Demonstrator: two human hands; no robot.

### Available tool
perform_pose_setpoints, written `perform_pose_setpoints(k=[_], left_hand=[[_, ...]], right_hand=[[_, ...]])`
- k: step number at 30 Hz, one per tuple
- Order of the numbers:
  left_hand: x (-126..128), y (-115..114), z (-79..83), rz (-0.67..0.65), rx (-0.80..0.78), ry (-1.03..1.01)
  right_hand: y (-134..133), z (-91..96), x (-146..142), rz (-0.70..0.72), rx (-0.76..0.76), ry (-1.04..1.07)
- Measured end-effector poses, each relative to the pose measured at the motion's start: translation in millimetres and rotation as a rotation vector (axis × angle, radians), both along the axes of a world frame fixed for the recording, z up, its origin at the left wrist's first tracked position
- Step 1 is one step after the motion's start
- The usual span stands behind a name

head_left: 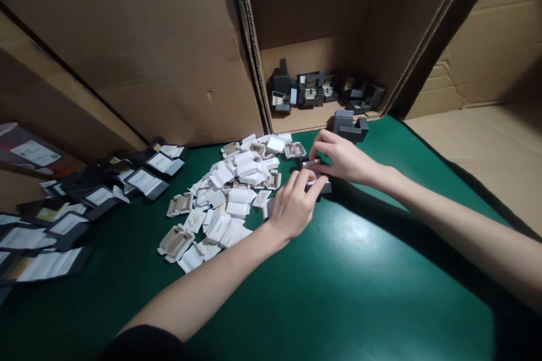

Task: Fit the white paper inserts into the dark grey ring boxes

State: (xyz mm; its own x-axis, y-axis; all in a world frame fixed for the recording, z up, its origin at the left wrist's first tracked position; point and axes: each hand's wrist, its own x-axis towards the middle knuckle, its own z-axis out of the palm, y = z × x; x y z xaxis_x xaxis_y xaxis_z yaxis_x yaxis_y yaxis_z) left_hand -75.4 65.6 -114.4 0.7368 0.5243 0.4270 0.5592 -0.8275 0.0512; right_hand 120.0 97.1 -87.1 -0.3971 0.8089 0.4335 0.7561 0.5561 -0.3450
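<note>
A small black box [326, 187] with a white piece [311, 163] inside it lies on the green table, partly hidden by my fingers. My left hand [295, 205] is closed on the near side of this box, fingers bent over its edge. On the far side my right hand [341, 156] is curled with thumb and fingers at the box and the white piece; the exact grip is hidden. Just left of both hands spreads a heap of small folded white card inserts [241, 196], some turned to show their tan insides.
Several black boxes with white inserts [144, 182] lie at the left. Open black boxes [310, 92] stand inside a large cardboard box [313, 56] at the back. An open black box [349, 125] sits before it. Cardboard walls [127, 44] border the green table [359, 293].
</note>
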Motion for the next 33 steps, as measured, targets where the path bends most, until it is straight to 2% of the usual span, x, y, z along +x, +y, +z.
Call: perform_pose_setpoints(k=[5, 13, 22, 33], left_hand=[[0.0, -0.6, 0.7, -0.003, -0.053, -0.033], [1.6, -3.7, 2.1, 0.110, -0.038, 0.079], [1.6, -4.7, 1.1, 0.110, -0.006, 0.093], [2.3, -5.5, 0.0, 0.120, 0.052, 0.139]], right_hand=[[3.3, -4.7, 0.3, 0.037, -0.176, 0.174], [2.9, 1.0, 1.8, 0.024, -0.269, 0.210], [3.1, -1.2, 0.4, 0.039, -0.234, 0.241], [4.9, -10.7, -1.7, -0.008, -0.197, 0.252]])
